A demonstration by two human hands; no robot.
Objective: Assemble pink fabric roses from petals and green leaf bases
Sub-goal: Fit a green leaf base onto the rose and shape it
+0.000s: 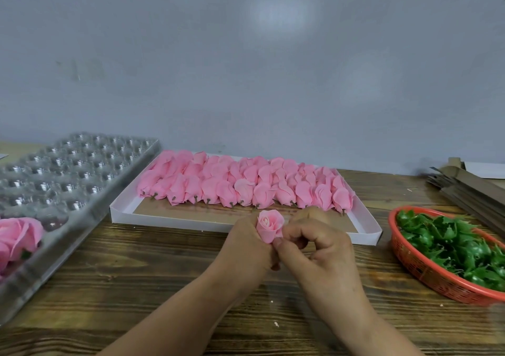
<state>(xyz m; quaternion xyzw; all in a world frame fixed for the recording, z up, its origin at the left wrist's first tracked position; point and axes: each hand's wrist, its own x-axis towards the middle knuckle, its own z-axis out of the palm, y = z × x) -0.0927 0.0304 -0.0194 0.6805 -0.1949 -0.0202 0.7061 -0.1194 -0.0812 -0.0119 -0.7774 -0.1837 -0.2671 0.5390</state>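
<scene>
A small pink rose bud (269, 226) stands upright between both hands above the wooden table. My left hand (246, 243) grips its lower part from the left. My right hand (314, 242) pinches the bud's right side near the base with curled fingers. Behind them, a shallow white box (120, 213) holds rows of pink petal buds (246, 183) with short stems. An orange mesh basket (410, 260) at the right holds green leaf bases (451, 243). Whatever sits under the held bud is hidden by my fingers.
A clear plastic tray with round cavities (68, 170) lies at the left, with finished pink roses (19, 235) in its near end. Flat brown cardboard pieces (470, 189) are stacked at the far right. A grey wall stands close behind the table.
</scene>
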